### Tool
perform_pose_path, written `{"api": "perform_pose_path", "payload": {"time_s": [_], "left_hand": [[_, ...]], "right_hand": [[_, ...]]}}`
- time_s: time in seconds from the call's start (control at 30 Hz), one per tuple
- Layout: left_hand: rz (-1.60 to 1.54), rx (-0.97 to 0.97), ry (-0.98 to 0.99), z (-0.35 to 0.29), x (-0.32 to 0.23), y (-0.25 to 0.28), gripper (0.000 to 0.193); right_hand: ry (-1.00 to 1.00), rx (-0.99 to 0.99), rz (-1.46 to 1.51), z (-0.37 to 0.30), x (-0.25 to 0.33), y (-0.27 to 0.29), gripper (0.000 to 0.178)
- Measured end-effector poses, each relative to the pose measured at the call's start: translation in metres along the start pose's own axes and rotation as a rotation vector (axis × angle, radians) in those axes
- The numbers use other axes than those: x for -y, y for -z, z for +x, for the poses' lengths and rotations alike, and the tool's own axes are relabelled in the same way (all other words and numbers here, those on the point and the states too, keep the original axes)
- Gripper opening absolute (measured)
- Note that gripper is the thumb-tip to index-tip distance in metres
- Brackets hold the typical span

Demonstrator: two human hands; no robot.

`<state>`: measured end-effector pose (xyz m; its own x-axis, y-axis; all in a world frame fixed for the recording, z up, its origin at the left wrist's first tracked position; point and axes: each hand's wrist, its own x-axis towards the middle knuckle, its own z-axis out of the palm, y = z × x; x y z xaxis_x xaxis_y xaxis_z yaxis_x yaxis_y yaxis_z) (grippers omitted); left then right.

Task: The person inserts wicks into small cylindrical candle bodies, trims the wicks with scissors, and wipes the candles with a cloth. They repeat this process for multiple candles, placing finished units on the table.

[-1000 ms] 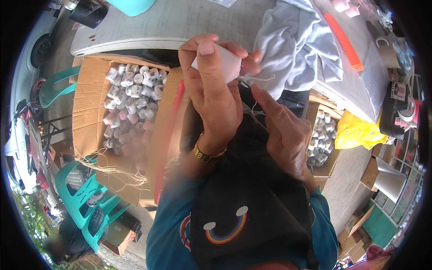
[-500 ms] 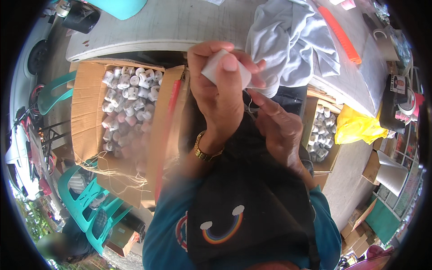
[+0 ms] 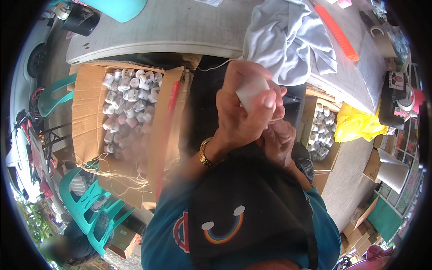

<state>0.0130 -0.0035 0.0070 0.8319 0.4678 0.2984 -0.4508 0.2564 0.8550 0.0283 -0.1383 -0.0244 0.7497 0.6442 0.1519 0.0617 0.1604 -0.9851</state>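
My left hand point(image 3: 245, 105) is closed around a small white cup-like piece point(image 3: 253, 92), with the thumb pressed along its side. Right below it, my right hand point(image 3: 279, 141) has its fingers pinched together close to the left fingertips. Whatever sits between the right fingers is hidden. A thin white cord point(image 3: 216, 68) curves over the dark surface behind my left hand. To my left, an open cardboard box point(image 3: 87, 112) holds several small white pieces point(image 3: 130, 94) with dark markings.
A white table point(image 3: 180, 33) runs across the far side, with a crumpled pale-blue cloth point(image 3: 288, 42) and an orange strip point(image 3: 337, 33) on it. On the right are another box of similar pieces point(image 3: 321, 135) and a yellow plastic bag point(image 3: 360, 126). Green chairs point(image 3: 81, 202) stand left.
Both hands have come nearer to me, the left also shifting right with the white piece and tilting it. My right hand has closed in below the left, and the cord now shows behind them.
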Motion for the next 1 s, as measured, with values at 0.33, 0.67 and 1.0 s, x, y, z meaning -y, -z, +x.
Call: {"api": "perform_pose_path", "payload": {"time_s": [0.33, 0.67, 1.0], "left_hand": [[-0.029, 0.103, -0.029, -0.015, 0.011, -0.004, 0.032], [-0.067, 0.018, 0.090, -0.002, 0.010, 0.000, 0.028], [-0.047, -0.701, -0.099, 0.043, -0.066, 0.021, 0.026]], "right_hand": [[0.112, -0.071, -0.122, -0.016, -0.008, 0.005, 0.018], [-0.129, -0.023, 0.026, 0.002, 0.002, 0.005, 0.020], [0.091, 0.131, -0.324, 0.012, 0.009, -0.012, 0.036]]}}
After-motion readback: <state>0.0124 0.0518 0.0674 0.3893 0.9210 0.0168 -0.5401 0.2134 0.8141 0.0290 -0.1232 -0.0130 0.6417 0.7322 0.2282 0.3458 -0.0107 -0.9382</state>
